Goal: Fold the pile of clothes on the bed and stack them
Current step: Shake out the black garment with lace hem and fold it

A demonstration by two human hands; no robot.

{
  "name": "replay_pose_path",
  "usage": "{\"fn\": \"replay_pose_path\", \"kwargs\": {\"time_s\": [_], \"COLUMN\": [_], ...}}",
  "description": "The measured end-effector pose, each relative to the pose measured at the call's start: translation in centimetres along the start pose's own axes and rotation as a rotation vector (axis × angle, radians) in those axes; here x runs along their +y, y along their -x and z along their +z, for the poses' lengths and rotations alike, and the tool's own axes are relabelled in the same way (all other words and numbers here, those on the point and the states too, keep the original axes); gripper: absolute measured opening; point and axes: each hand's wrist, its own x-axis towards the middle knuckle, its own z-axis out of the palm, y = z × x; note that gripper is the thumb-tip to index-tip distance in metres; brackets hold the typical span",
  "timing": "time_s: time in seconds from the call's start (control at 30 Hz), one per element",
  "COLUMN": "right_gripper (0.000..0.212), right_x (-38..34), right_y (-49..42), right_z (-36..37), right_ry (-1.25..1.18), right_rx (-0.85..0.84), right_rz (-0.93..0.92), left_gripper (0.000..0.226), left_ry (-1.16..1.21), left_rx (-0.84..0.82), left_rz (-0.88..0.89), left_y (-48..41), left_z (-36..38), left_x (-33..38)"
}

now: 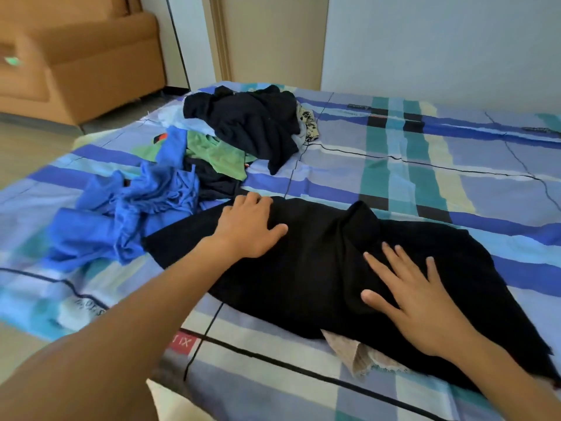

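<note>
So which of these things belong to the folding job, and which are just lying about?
Job: black garment, under left hand and right hand; blue garment; green garment; dark navy garment; beige cloth.
Lying about: orange armchair; plaid bedsheet.

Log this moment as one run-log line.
left hand: rests on spread black fabric garment | right hand: flat on same garment | unfolded clothes pile: behind, on plaid bedsheet

Letters "XI" made out on a small red label (183, 344), sewn at the near edge of the blue plaid bed sheet (425, 177), further characters blurred, faint print at near left unreadable.
</note>
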Motion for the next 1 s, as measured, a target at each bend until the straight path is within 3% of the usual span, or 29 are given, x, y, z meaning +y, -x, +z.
{"fn": "replay_pose_path", "kwargs": {"time_s": [0.1,0.27,0.33,0.47,0.6,0.7,0.8,0.87,1.0], "right_gripper": [0.088,0.087,0.087,0.087,0.085,0.084,0.085,0.084,0.084], "right_x": [-0.1,-0.2,-0.3,-0.3,-0.4,-0.4,-0.4,-0.3,-0.4], "right_y": [-0.3,-0.2,-0.2,0.1,0.4,0.5,0.4,0.4,0.3], "right_z": [0.8,0.6,0.7,0.6,0.7,0.7,0.8,0.9,0.8], "right_ry": [0.076,0.079,0.085,0.107,0.112,0.095,0.086,0.094,0.104], "right_rx": [0.001,-0.003,-0.002,0.003,0.015,0.024,0.030,0.030,0.028], "right_rz": [0.024,0.031,0.037,0.038,0.036,0.037,0.037,0.040,0.042], "left_gripper": [0.092,0.113,0.101,0.051,0.037,0.028,0.017,0.003,0.008], "left_ry": [-0.032,-0.020,0.019,0.248,0.482,0.360,0.127,0.115,0.138], "left_rx": [-0.212,-0.290,-0.299,-0.311,-0.216,-0.142,0.051,0.095,0.165], "left_rz": [-0.280,-0.392,-0.384,-0.328,-0.271,-0.164,-0.048,-0.005,0.068], "left_y": [-0.8,-0.4,-0.6,-1.1,-1.6,-1.6,-1.3,-0.6,0.5], "left_z": [-0.2,-0.2,-0.4,-0.5,-0.9,-1.5,-2.2,-2.8,-4.6], "left_x": [-6.1,-8.8,-8.3,-6.7,-5.2,-4.0,-3.0,-2.1,-1.0]}}
